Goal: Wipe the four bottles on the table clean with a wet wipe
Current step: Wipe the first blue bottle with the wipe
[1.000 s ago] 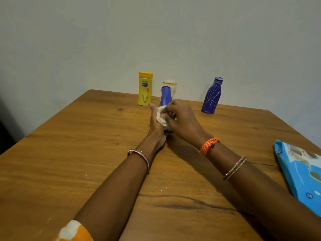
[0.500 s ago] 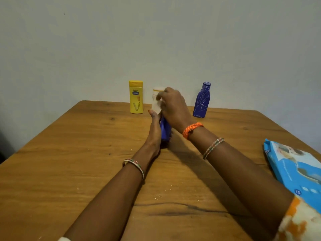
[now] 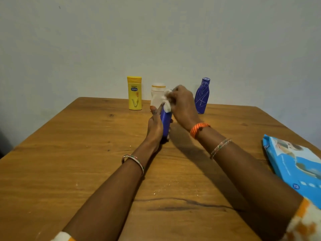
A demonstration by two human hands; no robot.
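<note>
wipe reaches the top of the blue bottle

plain grey wall behind a wooden table [image 3: 73, 153]. we hold a blue bottle [image 3: 165, 122] upright near the middle, left hand [image 3: 155, 126] wrapped round its lower body. right hand [image 3: 182, 103] pinches a bunched wet wipe [image 3: 167, 101] at the bottle's neck; a sec ago it rubbed lower down, so the wipe has climbed to the top. we judge this bottle nearly done. yellow bottle [image 3: 134, 93], white bottle [image 3: 157, 94] & patterned blue bottle [image 3: 202, 96] wait at the back. wipes pack [image 3: 295, 164] lies at right.
</note>
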